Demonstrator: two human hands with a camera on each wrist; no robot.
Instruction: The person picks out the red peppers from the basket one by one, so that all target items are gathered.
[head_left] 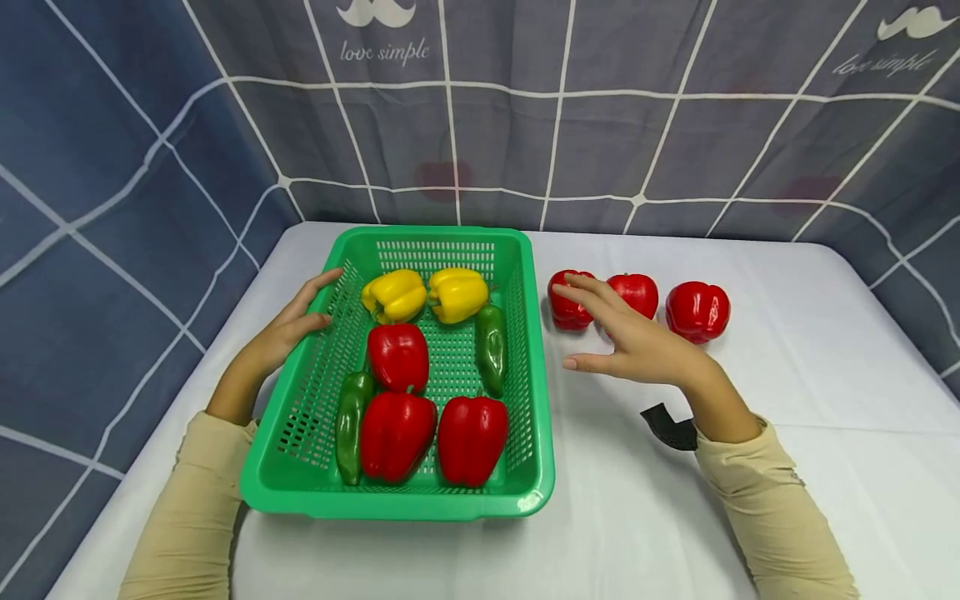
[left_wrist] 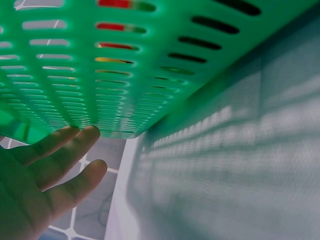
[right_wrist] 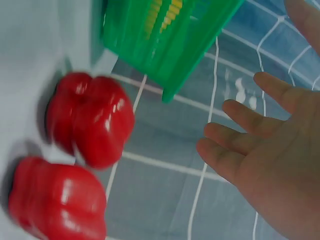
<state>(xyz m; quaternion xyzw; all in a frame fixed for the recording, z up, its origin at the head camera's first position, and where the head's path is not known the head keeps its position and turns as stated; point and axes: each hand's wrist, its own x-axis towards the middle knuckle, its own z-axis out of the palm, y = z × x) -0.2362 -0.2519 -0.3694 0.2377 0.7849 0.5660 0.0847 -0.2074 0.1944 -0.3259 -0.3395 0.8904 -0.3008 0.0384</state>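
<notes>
A green plastic basket (head_left: 397,505) stands on the white table. Inside it lie two yellow bell peppers (head_left: 459,295), several red bell peppers (head_left: 472,440) and two long green peppers (head_left: 491,350). My left hand (head_left: 288,325) rests on the basket's left rim, thumb and fingertips over the edge; in the left wrist view its fingers reach along the slotted wall (left_wrist: 115,80). My right hand (head_left: 637,337) is spread with nothing in it, right of the basket. Behind it sit a red bell pepper (head_left: 566,310) and another (head_left: 636,292), partly covered by the hand in the head view.
A third red bell pepper (head_left: 697,312) sits at the right end of that row. A black strap piece (head_left: 667,429) shows by the right wrist. Grey checked cloth (head_left: 495,142) hangs behind the table and along both sides.
</notes>
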